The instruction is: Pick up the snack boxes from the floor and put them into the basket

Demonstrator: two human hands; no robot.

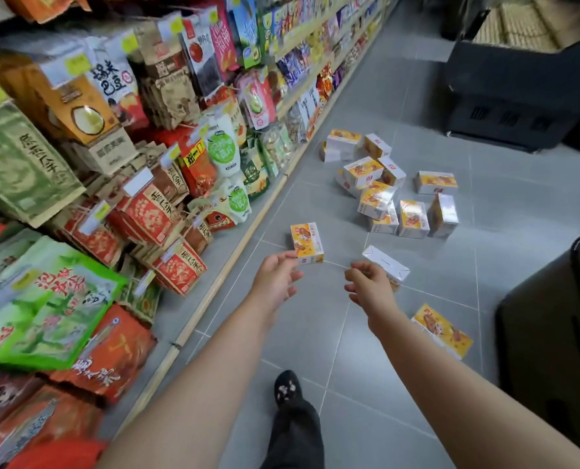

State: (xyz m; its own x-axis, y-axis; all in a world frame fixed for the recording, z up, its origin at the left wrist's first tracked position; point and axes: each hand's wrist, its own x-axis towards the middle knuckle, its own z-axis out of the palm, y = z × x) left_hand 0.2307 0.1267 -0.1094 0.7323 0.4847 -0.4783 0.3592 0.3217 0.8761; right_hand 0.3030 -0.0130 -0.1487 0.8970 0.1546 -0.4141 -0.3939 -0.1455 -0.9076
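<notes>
Below, two bare forearms are seen extended over a grey tiled floor (518, 265) in a shop aisle. The left hand (275, 279) is held with loosely curled fingers, its fingertips at the near edge of a small yellow-and-white cardboard snack box (307, 242); whether the box is gripped or merely touched cannot be told. The right hand (369, 286) is half open, fingers bent, and is placed just in front of a white-faced snack box (385, 262) lying tilted on the floor; no grasp on it is shown. A further yellow-faced box (442, 330) is seen lying flat beside the right forearm, towards the right edge of the floor. Farther along the aisle, a scattered heap of similar boxes (393, 194) is spread across the middle of the floor, some upright, some on their sides, several touching. Along the left edge of the floor, wooden-fronted shelves (241, 231) are filled with colourful snack bags. A dark plastic basket or container (552, 333) is partly visible at the right edge of the view, and a black slotted unit (518, 96) stands at the far right. A dark patterned shoe (286, 387) is seen on the floor between the forearms.
</notes>
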